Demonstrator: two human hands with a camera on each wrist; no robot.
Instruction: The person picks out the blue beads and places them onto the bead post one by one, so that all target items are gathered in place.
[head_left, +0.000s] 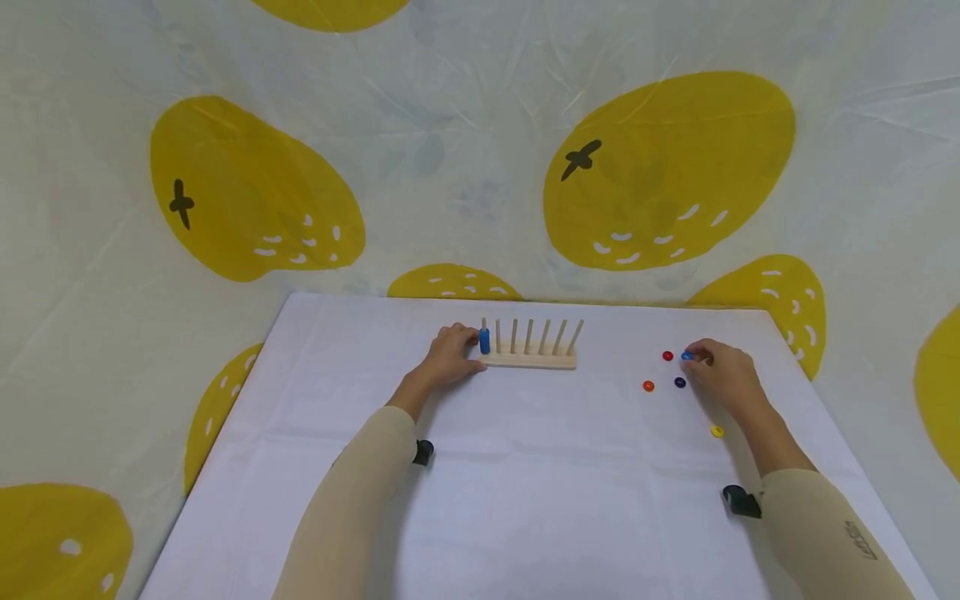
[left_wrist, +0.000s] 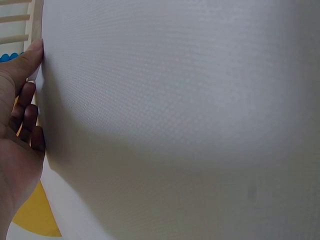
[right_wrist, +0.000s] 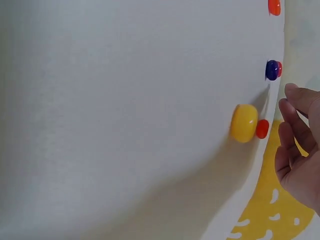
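Observation:
A wooden peg rack [head_left: 528, 360] lies toward the back of the white table, with a row of upright pegs. Blue beads [head_left: 484, 342] are stacked on its leftmost peg. My left hand [head_left: 450, 354] holds the rack's left end, the thumb at the front edge of the base; in the left wrist view the thumb touches the wood. Off to the right, my right hand [head_left: 723, 371] pinches a light blue bead [head_left: 686, 356] between thumb and fingertips. That bead is hidden in the right wrist view.
Near the right hand lie a red bead [head_left: 667, 356], an orange bead [head_left: 648, 386], a dark purple bead [head_left: 679, 382] and a yellow bead [head_left: 717, 432]. Behind the table [head_left: 525, 500] hangs a white cloth [head_left: 465, 167] printed with yellow fruit.

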